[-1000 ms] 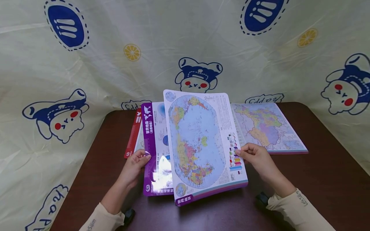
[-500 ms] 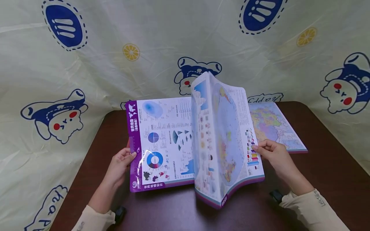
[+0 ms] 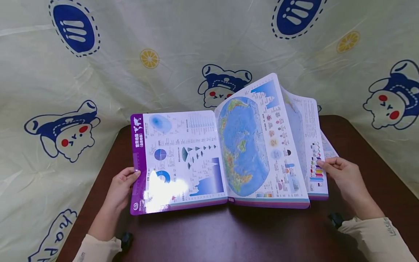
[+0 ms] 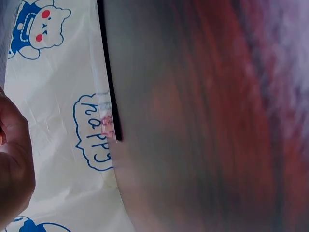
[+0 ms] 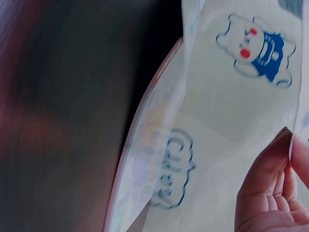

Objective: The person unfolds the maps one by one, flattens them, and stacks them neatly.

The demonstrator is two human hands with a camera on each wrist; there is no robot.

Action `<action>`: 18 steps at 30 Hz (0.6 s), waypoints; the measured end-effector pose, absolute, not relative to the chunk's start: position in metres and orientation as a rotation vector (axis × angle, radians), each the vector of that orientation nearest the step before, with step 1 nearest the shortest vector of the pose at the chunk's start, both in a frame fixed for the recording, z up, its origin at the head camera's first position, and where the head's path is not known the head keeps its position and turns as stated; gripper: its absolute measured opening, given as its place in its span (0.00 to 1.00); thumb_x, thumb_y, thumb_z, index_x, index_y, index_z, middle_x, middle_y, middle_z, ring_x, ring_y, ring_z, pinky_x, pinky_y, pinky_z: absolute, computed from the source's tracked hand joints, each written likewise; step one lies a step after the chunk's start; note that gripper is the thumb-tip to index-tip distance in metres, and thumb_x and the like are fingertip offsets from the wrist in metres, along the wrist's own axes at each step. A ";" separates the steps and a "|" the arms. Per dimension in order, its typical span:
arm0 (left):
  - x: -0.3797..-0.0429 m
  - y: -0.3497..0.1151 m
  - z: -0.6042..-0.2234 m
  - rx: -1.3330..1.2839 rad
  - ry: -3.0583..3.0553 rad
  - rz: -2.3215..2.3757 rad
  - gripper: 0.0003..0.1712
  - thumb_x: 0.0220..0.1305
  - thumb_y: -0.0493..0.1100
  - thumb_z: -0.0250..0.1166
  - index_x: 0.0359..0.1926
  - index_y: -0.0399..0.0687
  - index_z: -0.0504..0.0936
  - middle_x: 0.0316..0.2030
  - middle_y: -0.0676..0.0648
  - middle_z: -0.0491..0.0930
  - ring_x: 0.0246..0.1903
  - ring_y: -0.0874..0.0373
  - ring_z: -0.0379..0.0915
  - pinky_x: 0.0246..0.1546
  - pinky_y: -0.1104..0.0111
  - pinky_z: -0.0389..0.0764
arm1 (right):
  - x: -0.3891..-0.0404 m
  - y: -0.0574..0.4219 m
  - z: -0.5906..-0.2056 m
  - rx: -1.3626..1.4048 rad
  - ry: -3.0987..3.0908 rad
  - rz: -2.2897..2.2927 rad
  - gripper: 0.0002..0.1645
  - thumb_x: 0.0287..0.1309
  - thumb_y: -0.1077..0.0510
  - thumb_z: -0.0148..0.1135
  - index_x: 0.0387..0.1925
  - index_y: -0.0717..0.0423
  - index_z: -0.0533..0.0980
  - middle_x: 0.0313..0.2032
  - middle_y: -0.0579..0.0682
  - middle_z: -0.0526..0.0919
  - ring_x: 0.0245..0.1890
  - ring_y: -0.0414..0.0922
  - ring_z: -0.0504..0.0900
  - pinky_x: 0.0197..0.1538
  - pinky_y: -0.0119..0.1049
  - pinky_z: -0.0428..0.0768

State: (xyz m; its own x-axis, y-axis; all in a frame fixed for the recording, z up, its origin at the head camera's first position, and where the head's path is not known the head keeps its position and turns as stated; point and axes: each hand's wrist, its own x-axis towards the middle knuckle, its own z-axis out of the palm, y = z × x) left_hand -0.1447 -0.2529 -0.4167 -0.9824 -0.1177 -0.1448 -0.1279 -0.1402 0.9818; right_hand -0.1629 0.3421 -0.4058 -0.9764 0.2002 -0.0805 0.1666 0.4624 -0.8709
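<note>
A glossy folding world map (image 3: 203,153) with a purple border strip is held partly unfolded above the table in the head view. Its left panel carries charts, and a middle panel (image 3: 243,145) shows a blue world map. Behind that, another panel angles off to the right. My left hand (image 3: 121,187) pinches the purple left edge between thumb and fingers. On the right edge of the rear panel, my right hand (image 3: 347,180) has a thumb-and-finger pinch. The right wrist view shows this right hand (image 5: 275,193) on a thin sheet edge.
Behind the right panel, a corner of a second map (image 3: 328,148) peeks out on the dark brown table (image 3: 262,236). A pale curtain (image 3: 176,83) printed with cartoon bears hangs behind the table. Dark wrist cameras (image 3: 127,241) sit at both cuffs.
Both hands have moved apart, the left leftward and the right further rightward. The folded world map has spread open into several panels. It now covers the red-edged map and most of the second map.
</note>
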 end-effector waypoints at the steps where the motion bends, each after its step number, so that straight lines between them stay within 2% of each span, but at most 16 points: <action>1: -0.145 -0.254 -0.416 -0.301 2.056 2.344 0.04 0.62 0.40 0.57 0.31 0.53 0.78 0.26 0.53 0.82 0.23 0.60 0.78 0.23 0.70 0.78 | -0.161 0.344 -0.403 -0.372 -2.677 1.555 0.31 0.55 0.39 0.54 0.44 0.63 0.71 0.27 0.32 0.78 0.27 0.38 0.78 0.32 0.25 0.75; 6: -0.148 -0.259 -0.412 -0.343 2.075 2.305 0.03 0.62 0.43 0.58 0.36 0.51 0.77 0.28 0.53 0.82 0.25 0.58 0.79 0.25 0.68 0.79 | -0.161 0.363 -0.404 -0.547 -2.693 1.520 0.35 0.52 0.35 0.53 0.46 0.62 0.71 0.24 0.29 0.76 0.26 0.36 0.76 0.31 0.27 0.75; 9: -0.151 -0.262 -0.412 -0.368 2.079 2.290 0.07 0.61 0.45 0.59 0.37 0.49 0.77 0.28 0.53 0.82 0.26 0.58 0.79 0.26 0.68 0.79 | -0.164 0.377 -0.408 -0.613 -2.652 1.542 0.33 0.51 0.35 0.55 0.45 0.60 0.72 0.23 0.28 0.75 0.25 0.37 0.76 0.29 0.26 0.76; 13: -0.155 -0.265 -0.414 -0.368 2.118 2.275 0.10 0.60 0.47 0.59 0.39 0.47 0.76 0.28 0.54 0.81 0.26 0.59 0.79 0.27 0.69 0.79 | -0.166 0.392 -0.412 -0.687 -2.618 1.556 0.29 0.50 0.35 0.55 0.42 0.54 0.72 0.21 0.29 0.74 0.22 0.37 0.76 0.27 0.30 0.78; 18: -0.159 -0.267 -0.415 -0.348 2.162 2.277 0.11 0.61 0.46 0.59 0.40 0.45 0.76 0.27 0.53 0.81 0.25 0.59 0.79 0.24 0.69 0.79 | -0.168 0.404 -0.414 -0.766 -2.613 1.530 0.35 0.50 0.34 0.53 0.46 0.59 0.70 0.21 0.34 0.74 0.20 0.41 0.78 0.25 0.35 0.79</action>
